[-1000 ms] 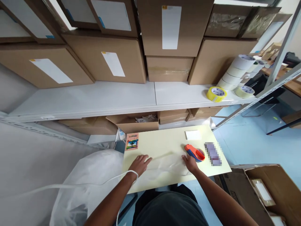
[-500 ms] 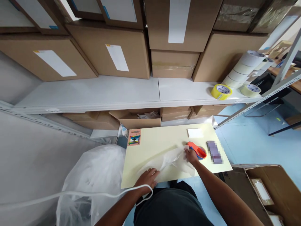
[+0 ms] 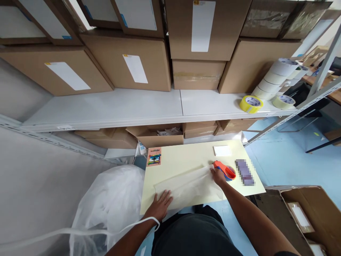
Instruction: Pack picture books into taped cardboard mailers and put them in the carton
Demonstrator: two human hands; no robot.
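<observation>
A thin, translucent white packing sheet (image 3: 188,185) lies spread across the pale yellow tabletop (image 3: 183,158). My left hand (image 3: 160,204) rests flat on its left end with the fingers spread. At the upper right corner, the fingers of my right hand (image 3: 218,176) are closed on the sheet's edge. Just beyond that hand sits a red and blue tape dispenser (image 3: 224,169) with a roll in it. A pink booklet (image 3: 154,156) with a tree picture is at the far left corner. Farther right are a stack of white cards (image 3: 222,150) and a blurred purple item (image 3: 244,172).
A large bag of white plastic (image 3: 112,199) stands left of the table, and a white cord (image 3: 93,232) crosses my left forearm. An open carton (image 3: 306,206) is at lower right. Behind, a shelf (image 3: 133,106) carries cartons and tape rolls (image 3: 251,104).
The crumpled sheet now lies flatter and wider. My left hand has shifted left and toward me, its fingers now spread flat. The right hand stays at the sheet's corner.
</observation>
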